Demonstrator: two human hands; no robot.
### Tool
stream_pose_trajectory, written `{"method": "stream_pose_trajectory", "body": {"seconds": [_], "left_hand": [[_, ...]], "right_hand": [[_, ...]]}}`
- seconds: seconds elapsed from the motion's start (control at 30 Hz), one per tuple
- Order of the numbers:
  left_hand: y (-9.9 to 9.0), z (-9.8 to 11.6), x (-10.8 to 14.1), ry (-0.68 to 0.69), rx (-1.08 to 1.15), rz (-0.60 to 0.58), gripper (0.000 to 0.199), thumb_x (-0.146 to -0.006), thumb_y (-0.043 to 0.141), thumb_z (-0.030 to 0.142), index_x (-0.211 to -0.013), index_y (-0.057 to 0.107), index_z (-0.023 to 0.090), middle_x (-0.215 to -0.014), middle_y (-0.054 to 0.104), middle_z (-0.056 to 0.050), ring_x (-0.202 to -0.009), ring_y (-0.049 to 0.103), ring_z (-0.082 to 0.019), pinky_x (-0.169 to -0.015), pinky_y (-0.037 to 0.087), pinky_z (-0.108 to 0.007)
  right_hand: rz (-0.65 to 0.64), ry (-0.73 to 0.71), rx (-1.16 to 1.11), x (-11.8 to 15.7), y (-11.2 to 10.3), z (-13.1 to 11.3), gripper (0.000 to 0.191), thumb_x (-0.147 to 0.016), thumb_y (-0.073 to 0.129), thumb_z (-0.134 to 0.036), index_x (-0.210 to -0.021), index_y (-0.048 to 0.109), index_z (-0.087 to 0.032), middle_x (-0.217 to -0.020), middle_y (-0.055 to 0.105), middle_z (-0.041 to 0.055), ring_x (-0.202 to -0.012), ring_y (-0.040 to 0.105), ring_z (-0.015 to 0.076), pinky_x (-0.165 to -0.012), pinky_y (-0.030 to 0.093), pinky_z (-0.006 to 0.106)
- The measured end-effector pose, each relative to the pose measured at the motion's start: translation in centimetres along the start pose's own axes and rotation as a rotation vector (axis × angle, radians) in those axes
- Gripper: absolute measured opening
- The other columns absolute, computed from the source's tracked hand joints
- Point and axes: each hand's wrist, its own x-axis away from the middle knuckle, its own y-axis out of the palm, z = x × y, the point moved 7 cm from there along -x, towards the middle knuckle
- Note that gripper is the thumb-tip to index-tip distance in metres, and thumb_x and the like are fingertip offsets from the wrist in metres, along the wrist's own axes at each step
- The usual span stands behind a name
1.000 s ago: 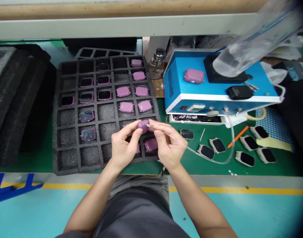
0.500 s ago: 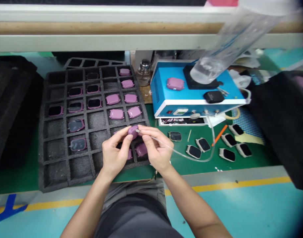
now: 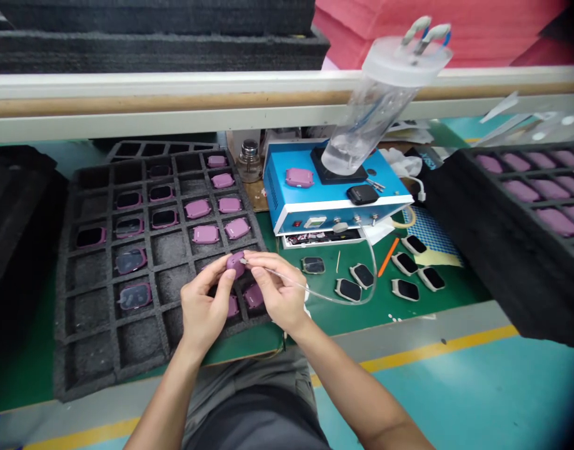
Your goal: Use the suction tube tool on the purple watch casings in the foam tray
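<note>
Between my hands, a purple watch case (image 3: 235, 265) is tilted up above the foam tray (image 3: 90, 369). My left hand (image 3: 205, 307) grips it with closed fingers and thumb. My right hand (image 3: 281, 295) pinches the end of a clear thin hose (image 3: 334, 299) against the side of the case, where a small fitting touches it. My right fingertips are also at the case's edge. The hose loops back to the front of a blue machine (image 3: 291, 181). Several purple watches lie in the tray's cells, some face down (image 3: 205, 235) and some screen up (image 3: 133, 295).
Several pale-framed watches (image 3: 405, 289) and an orange stick (image 3: 389, 257) lie on the green bench right of the hose. On the machine stand a clear cylinder (image 3: 362, 119) of liquid and another purple case (image 3: 299, 177). Black foam trays (image 3: 493, 269) overhang the right side.
My view has turned up and to the right, bringing the cylinder's top and the filled right-hand tray into sight. Both hands keep the same hold on the watch case and hose.
</note>
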Motion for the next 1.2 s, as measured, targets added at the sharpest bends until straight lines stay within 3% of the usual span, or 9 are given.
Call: {"method": "stream_pose_trajectory", "body": {"seconds": [0.1, 0.23, 0.3, 0.47, 0.67, 0.8, 0.93, 1.03, 1.2], "left_hand": [[-0.3, 0.2, 0.2, -0.023, 0.023, 0.004, 0.028, -0.095, 0.070, 0.037, -0.113, 0.079, 0.018, -0.111, 0.083, -0.008, -0.099, 0.079, -0.022, -0.092, 0.064, -0.033], [-2.9, 1.5, -1.7, -0.061, -0.004, 0.048, 0.033, -0.100, 0.052, 0.036, -0.121, 0.070, 0.018, -0.110, 0.078, -0.008, -0.085, 0.073, -0.019, -0.081, 0.061, -0.032], [-4.1, 2.5, -4.1, -0.042, -0.135, -0.006, 0.036, -0.101, 0.049, 0.040, -0.125, 0.067, 0.020, -0.111, 0.076, -0.007, -0.080, 0.069, -0.018, -0.078, 0.058, -0.033], [-4.5, 2.5, -11.9, 0.070, -0.674, -0.230, 0.036, -0.082, 0.077, 0.038, -0.114, 0.075, 0.022, -0.110, 0.078, -0.006, -0.103, 0.071, -0.028, -0.096, 0.052, -0.038], [-4.1, -0.1, -17.3, 0.031, -0.686, -0.290, 0.018, -0.067, 0.086, 0.029, -0.081, 0.080, 0.021, -0.085, 0.076, -0.006, -0.095, 0.071, -0.030, -0.091, 0.051, -0.035], [-4.6, 0.3, -16.8, 0.039, -0.540, -0.222, 0.019, -0.060, 0.087, 0.022, -0.077, 0.077, 0.022, -0.085, 0.075, -0.005, -0.090, 0.069, -0.026, -0.089, 0.050, -0.035], [-5.5, 1.2, -13.9, 0.017, -0.318, -0.093, 0.014, -0.077, 0.076, 0.029, -0.087, 0.077, 0.019, -0.090, 0.077, -0.006, -0.085, 0.067, -0.022, -0.084, 0.052, -0.034], [-5.8, 1.2, -11.2, -0.028, -0.147, -0.062, 0.029, -0.085, 0.070, 0.040, -0.101, 0.078, 0.017, -0.087, 0.077, -0.006, -0.075, 0.067, -0.019, -0.072, 0.053, -0.031], [-6.5, 0.5, -8.5, -0.130, 0.035, -0.062, 0.037, -0.078, 0.077, 0.043, -0.103, 0.082, 0.015, -0.080, 0.076, -0.006, -0.058, 0.057, -0.014, -0.054, 0.044, -0.029]], "right_hand": [[0.004, 0.008, -0.026, 0.6, -0.1, 0.0, 0.016, -0.100, 0.066, -0.023, -0.107, 0.080, -0.029, -0.113, 0.082, 0.0051, -0.108, 0.079, 0.0211, -0.099, 0.066, 0.040], [0.053, 0.140, -0.072, 1.6, -0.2, 1.2, 0.024, -0.096, 0.074, -0.028, -0.119, 0.075, -0.028, -0.121, 0.078, 0.0074, -0.109, 0.078, 0.0222, -0.096, 0.068, 0.038], [0.016, 0.220, -0.071, 1.8, 0.4, 2.0, 0.031, -0.094, 0.076, -0.031, -0.125, 0.072, -0.027, -0.127, 0.075, 0.0101, -0.112, 0.077, 0.0234, -0.096, 0.068, 0.039], [0.002, 0.267, -0.027, 1.5, 0.8, 2.1, 0.029, -0.095, 0.070, -0.034, -0.122, 0.071, -0.024, -0.122, 0.075, 0.0114, -0.110, 0.076, 0.0222, -0.090, 0.068, 0.037], [-0.112, 0.239, 0.105, -1.0, 2.1, 0.8, 0.029, -0.091, 0.069, -0.037, -0.115, 0.074, -0.021, -0.109, 0.079, 0.0095, -0.089, 0.076, 0.0190, -0.077, 0.065, 0.032], [-0.182, 0.269, 0.178, -4.2, 4.5, 1.7, 0.032, -0.089, 0.065, -0.039, -0.112, 0.074, -0.019, -0.101, 0.080, 0.0078, -0.076, 0.074, 0.0175, -0.067, 0.063, 0.030], [-0.157, 0.365, 0.148, -6.6, 6.8, 3.3, 0.032, -0.086, 0.066, -0.041, -0.105, 0.075, -0.017, -0.086, 0.079, 0.0058, -0.063, 0.074, 0.0163, -0.055, 0.059, 0.025], [-0.146, 0.376, 0.079, -6.9, 8.1, 3.5, 0.035, -0.086, 0.067, -0.046, -0.103, 0.075, -0.017, -0.078, 0.077, 0.0038, -0.064, 0.075, 0.0176, -0.048, 0.055, 0.022], [-0.153, 0.407, -0.095, -5.9, 8.9, 3.4, 0.046, -0.080, 0.074, -0.057, -0.102, 0.075, -0.017, -0.071, 0.075, 0.0022, -0.063, 0.076, 0.0176, -0.048, 0.057, 0.022]]}}
